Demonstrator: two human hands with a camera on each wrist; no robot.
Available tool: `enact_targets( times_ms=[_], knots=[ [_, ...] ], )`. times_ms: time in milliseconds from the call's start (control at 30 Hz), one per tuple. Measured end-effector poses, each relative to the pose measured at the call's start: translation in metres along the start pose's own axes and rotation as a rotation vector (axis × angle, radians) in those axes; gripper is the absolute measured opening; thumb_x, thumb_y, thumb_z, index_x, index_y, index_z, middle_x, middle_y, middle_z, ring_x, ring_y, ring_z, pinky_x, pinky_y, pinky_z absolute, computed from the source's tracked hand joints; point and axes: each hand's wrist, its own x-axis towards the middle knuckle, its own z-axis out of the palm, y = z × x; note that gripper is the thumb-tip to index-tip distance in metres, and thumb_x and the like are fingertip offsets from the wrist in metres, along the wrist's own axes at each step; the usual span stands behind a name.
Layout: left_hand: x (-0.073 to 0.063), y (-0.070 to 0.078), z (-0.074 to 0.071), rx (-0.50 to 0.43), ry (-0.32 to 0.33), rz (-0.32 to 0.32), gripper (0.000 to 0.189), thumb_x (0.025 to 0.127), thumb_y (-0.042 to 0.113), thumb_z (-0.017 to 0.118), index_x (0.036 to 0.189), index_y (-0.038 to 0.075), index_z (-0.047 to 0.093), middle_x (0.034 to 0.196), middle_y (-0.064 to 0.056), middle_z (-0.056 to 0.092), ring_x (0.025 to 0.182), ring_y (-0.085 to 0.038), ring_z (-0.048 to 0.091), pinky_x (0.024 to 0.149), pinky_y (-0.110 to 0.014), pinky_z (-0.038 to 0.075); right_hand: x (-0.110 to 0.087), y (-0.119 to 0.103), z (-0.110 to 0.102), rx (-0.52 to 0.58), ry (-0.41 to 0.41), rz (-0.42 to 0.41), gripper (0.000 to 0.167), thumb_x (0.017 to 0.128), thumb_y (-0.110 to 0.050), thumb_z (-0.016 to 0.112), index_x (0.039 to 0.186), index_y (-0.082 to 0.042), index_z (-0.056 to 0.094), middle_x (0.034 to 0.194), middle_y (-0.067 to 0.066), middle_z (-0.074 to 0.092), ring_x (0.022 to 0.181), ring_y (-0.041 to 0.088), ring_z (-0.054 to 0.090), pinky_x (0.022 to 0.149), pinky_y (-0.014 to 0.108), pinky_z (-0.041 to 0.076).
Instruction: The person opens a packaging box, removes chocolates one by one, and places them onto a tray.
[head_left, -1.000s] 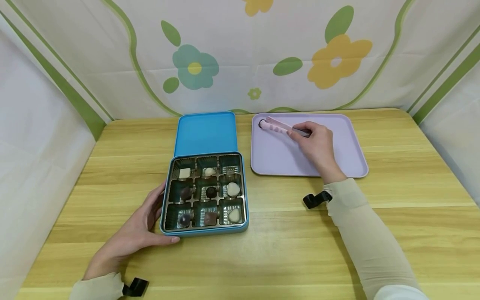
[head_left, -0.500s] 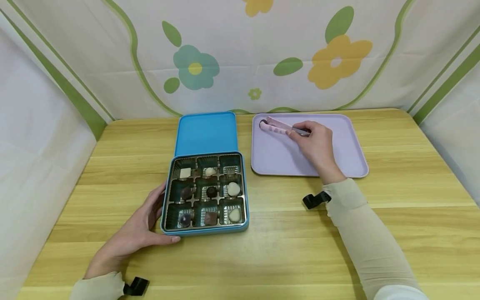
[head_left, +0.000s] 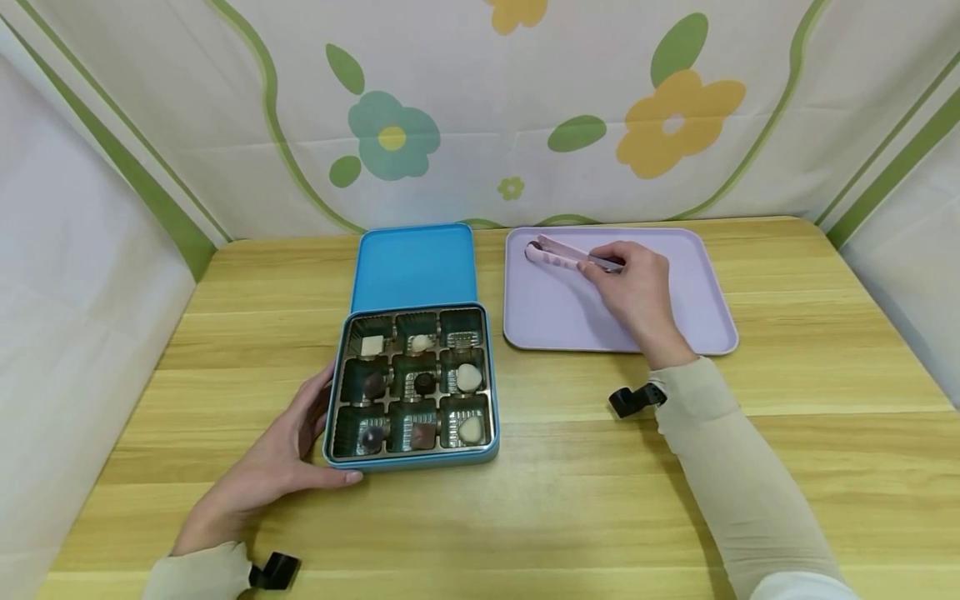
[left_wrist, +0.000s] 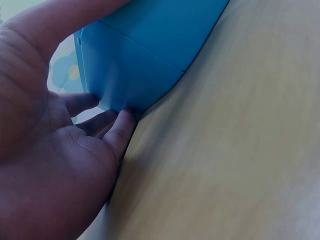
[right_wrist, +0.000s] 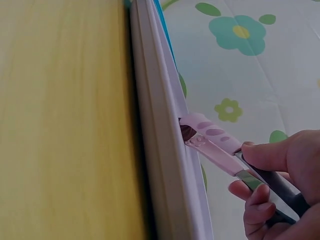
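Observation:
My right hand (head_left: 633, 283) holds a pair of pink-tipped tongs (head_left: 562, 252) over the lilac tray (head_left: 585, 325). Between the tong tips at the tray's far left corner sits a dark chocolate (right_wrist: 187, 131), partly covered by them. Thumb and fingers pinch the dark handles in the right wrist view. My left hand (head_left: 281, 458) grips the near left corner of a blue chocolate box (head_left: 491, 450), thumb along its front and fingertips on its side. Chocolates, white and brown, lie in the box's divided insert; the far right compartment (head_left: 461, 329) has none.
A blue lid (head_left: 415, 267) lies behind the box, its near edge meeting the box's back. Wooden table (head_left: 555, 500) surface extends in front of the tray and box. A flower-printed cloth (head_left: 465, 108) hangs along the table's back edge.
The tongs and the dark chocolate have shifted slightly right on the tray, and less of the chocolate shows. My left hand stays at the box corner.

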Motion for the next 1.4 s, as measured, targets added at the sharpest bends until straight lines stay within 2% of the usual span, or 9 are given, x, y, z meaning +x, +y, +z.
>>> enact_targets(
  times_ms=[167, 333, 500, 633, 800, 933, 1067, 1267, 1400],
  knots=[
    [0.001, 0.0, 0.0, 0.0, -0.001, -0.013, 0.132, 0.078, 0.003, 0.095, 0.174, 0.037, 0.01, 0.178, -0.013, 0.017, 0.146, 0.007, 0.037, 0.112, -0.005, 0.037, 0.0, -0.001, -0.003, -0.012, -0.009, -0.004, 0.032, 0.097, -0.024, 0.081, 0.121, -0.002, 0.081, 0.122, 0.021, 0.079, 0.117, 0.036, 0.071, 0.096, 0.045, 0.052],
    [0.003, -0.003, -0.001, 0.007, -0.005, 0.013, 0.133, 0.078, 0.001, 0.095, 0.174, 0.035, 0.01, 0.177, -0.015, 0.018, 0.146, 0.007, 0.037, 0.113, -0.005, 0.036, -0.002, -0.004, -0.012, -0.036, 0.003, -0.036, 0.032, 0.098, -0.027, 0.081, 0.119, -0.003, 0.081, 0.12, 0.021, 0.079, 0.114, 0.036, 0.072, 0.095, 0.045, 0.052],
    [0.004, -0.003, -0.002, 0.016, -0.012, 0.037, 0.133, 0.077, 0.0, 0.095, 0.174, 0.033, 0.01, 0.175, -0.018, 0.02, 0.145, 0.006, 0.04, 0.113, -0.005, 0.038, -0.006, -0.012, -0.025, -0.051, 0.028, -0.08, 0.029, 0.098, -0.027, 0.08, 0.116, -0.005, 0.083, 0.115, 0.019, 0.081, 0.102, 0.029, 0.072, 0.083, 0.027, 0.049],
    [0.005, -0.003, -0.002, 0.029, -0.009, 0.039, 0.134, 0.077, 0.001, 0.095, 0.174, 0.034, 0.009, 0.176, -0.017, 0.017, 0.146, 0.01, 0.035, 0.115, -0.003, 0.032, -0.014, -0.02, -0.033, -0.044, -0.042, -0.162, 0.024, 0.097, -0.026, 0.082, 0.112, -0.008, 0.084, 0.112, 0.015, 0.081, 0.09, 0.021, 0.066, 0.07, 0.016, 0.044],
    [0.007, -0.005, -0.003, 0.024, -0.014, 0.045, 0.133, 0.077, 0.0, 0.095, 0.174, 0.033, 0.009, 0.175, -0.018, 0.019, 0.146, 0.009, 0.036, 0.114, -0.003, 0.034, -0.026, -0.027, -0.038, -0.017, -0.172, -0.297, 0.017, 0.095, -0.022, 0.085, 0.11, -0.014, 0.085, 0.104, 0.005, 0.081, 0.085, 0.014, 0.065, 0.069, 0.017, 0.048],
    [0.009, -0.007, -0.003, 0.018, -0.02, 0.054, 0.133, 0.078, -0.001, 0.094, 0.175, 0.031, 0.009, 0.174, -0.019, 0.02, 0.146, 0.005, 0.039, 0.113, -0.005, 0.037, -0.037, -0.029, -0.044, 0.008, -0.244, -0.323, 0.017, 0.095, -0.022, 0.085, 0.112, -0.018, 0.085, 0.102, 0.0, 0.08, 0.087, 0.007, 0.068, 0.072, 0.016, 0.051],
    [0.009, -0.007, -0.003, 0.018, -0.019, 0.046, 0.133, 0.078, 0.0, 0.094, 0.174, 0.032, 0.009, 0.175, -0.019, 0.02, 0.146, 0.005, 0.039, 0.113, -0.005, 0.037, -0.046, -0.026, -0.05, 0.021, -0.31, -0.339, 0.018, 0.096, -0.025, 0.084, 0.113, -0.02, 0.085, 0.1, -0.001, 0.079, 0.085, 0.008, 0.067, 0.071, 0.016, 0.052],
    [0.008, -0.005, -0.003, 0.018, -0.011, 0.024, 0.133, 0.078, 0.001, 0.094, 0.174, 0.034, 0.009, 0.176, -0.018, 0.019, 0.146, 0.01, 0.035, 0.113, -0.004, 0.035, -0.055, -0.02, -0.054, 0.054, -0.335, -0.363, 0.017, 0.093, -0.022, 0.087, 0.11, -0.02, 0.085, 0.094, -0.003, 0.077, 0.08, 0.009, 0.065, 0.066, 0.017, 0.051],
    [0.008, -0.005, -0.003, 0.015, -0.017, 0.032, 0.132, 0.078, 0.001, 0.094, 0.174, 0.033, 0.009, 0.176, -0.018, 0.019, 0.145, 0.006, 0.039, 0.112, -0.006, 0.039, -0.059, -0.017, -0.056, 0.075, -0.321, -0.408, 0.016, 0.091, -0.017, 0.088, 0.107, -0.02, 0.085, 0.09, -0.005, 0.076, 0.078, 0.007, 0.065, 0.065, 0.017, 0.051]
  ],
)
